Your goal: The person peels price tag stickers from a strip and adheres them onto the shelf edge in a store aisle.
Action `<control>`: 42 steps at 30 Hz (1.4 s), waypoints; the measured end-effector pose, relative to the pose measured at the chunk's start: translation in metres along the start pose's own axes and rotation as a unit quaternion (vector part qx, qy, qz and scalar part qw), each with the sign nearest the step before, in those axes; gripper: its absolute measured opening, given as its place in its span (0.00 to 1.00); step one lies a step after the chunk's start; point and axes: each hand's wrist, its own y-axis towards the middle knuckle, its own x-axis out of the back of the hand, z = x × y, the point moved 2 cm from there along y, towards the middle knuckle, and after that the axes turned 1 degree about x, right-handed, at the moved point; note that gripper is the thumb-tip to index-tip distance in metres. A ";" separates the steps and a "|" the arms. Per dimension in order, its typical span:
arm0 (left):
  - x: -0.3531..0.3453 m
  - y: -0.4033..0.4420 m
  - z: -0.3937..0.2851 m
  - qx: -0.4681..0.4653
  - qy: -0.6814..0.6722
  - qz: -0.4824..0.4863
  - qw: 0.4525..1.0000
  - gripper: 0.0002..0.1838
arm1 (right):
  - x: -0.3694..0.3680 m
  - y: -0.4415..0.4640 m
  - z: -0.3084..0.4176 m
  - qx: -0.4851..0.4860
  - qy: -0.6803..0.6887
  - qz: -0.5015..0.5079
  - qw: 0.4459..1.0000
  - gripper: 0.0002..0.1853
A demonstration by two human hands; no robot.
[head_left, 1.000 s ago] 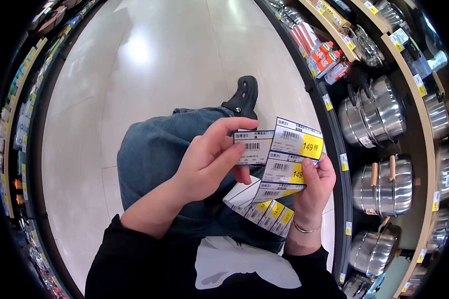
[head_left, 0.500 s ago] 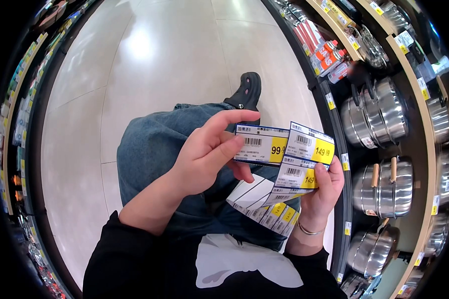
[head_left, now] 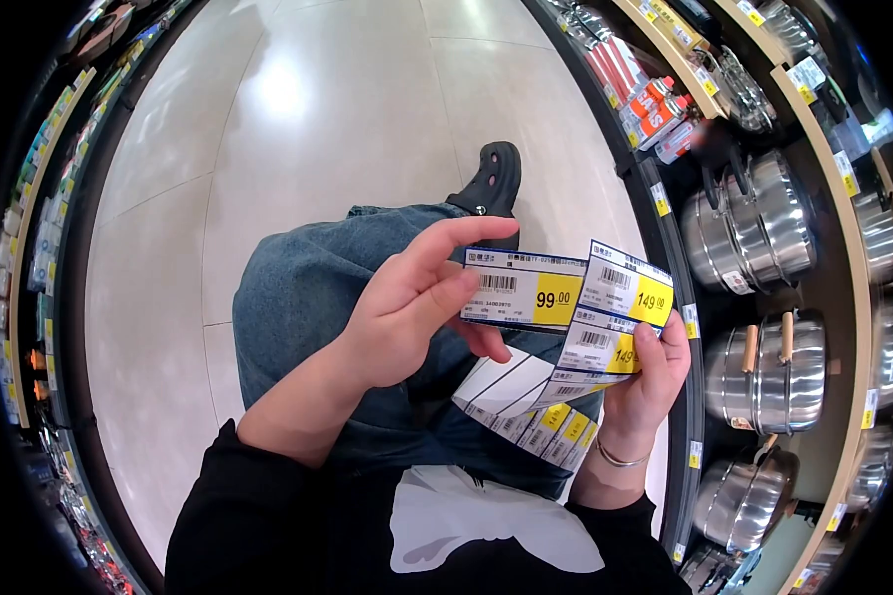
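Between thumb and fingers, my left hand [head_left: 407,302] pinches the left end of a single price tag [head_left: 522,290] printed 99.00 on yellow. A strip of joined price tags [head_left: 617,297], its upper ones reading 149, is gripped by my right hand [head_left: 655,372], thumb on the front. The strip overlaps the right end of the single tag. Its lower part folds back and hangs in a loop over my lap, white backing [head_left: 506,385] showing and more yellow-marked tags [head_left: 551,428] at the bottom.
Steel pots [head_left: 764,375] line the shelf [head_left: 868,327] close on my right, with orange-labelled cans [head_left: 653,104] farther up. Another stocked shelf [head_left: 45,258] runs along the left. Pale floor tiles [head_left: 318,109] lie ahead, past my dark clog [head_left: 491,183].
My right hand and the tag strip have shifted slightly right, uncovering more of the 99.00 tag. The left hand stays almost in place.
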 end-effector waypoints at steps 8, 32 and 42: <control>-0.001 0.001 -0.001 0.013 0.055 -0.023 0.998 0.19 | -0.003 -0.002 0.001 -0.018 0.011 -0.017 1.000 0.07; 0.022 -0.007 0.013 -0.444 0.414 -0.030 0.794 0.11 | 0.010 -0.005 0.001 0.039 0.008 -0.029 0.999 0.13; 0.021 -0.007 0.012 -0.446 0.429 -0.033 0.785 0.12 | 0.010 -0.005 0.001 0.045 0.010 -0.017 0.999 0.13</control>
